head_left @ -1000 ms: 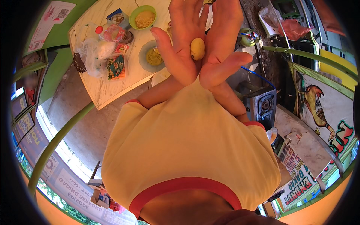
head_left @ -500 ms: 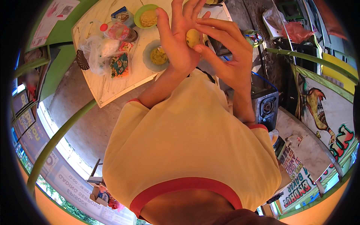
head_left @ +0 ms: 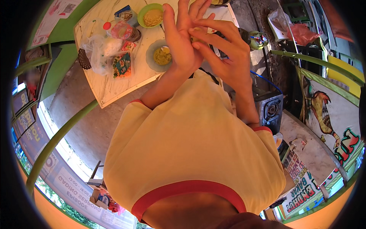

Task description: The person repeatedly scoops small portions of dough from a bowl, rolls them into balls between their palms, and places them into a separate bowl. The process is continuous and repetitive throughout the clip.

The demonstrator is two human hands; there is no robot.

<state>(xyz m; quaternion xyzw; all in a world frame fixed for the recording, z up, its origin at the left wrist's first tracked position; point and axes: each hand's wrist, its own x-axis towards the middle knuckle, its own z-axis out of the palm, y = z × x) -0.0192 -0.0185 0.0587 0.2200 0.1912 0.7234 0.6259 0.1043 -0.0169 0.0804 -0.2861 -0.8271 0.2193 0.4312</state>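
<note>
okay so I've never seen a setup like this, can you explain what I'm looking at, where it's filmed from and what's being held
There's no machine: these are a person's bare hands. The view comes from a wide fisheye camera worn on their head, looking down, so edges curve and their yellow shirt fills the middle. The open left hand supports a small yellow lump, mostly hidden by the right hand, whose thumb and fingers pinch it. On the pale table are a green bowl and a grey bowl, both holding yellowish food, plus a red-capped bottle, a clear plastic bag and a colourful packet.
</note>
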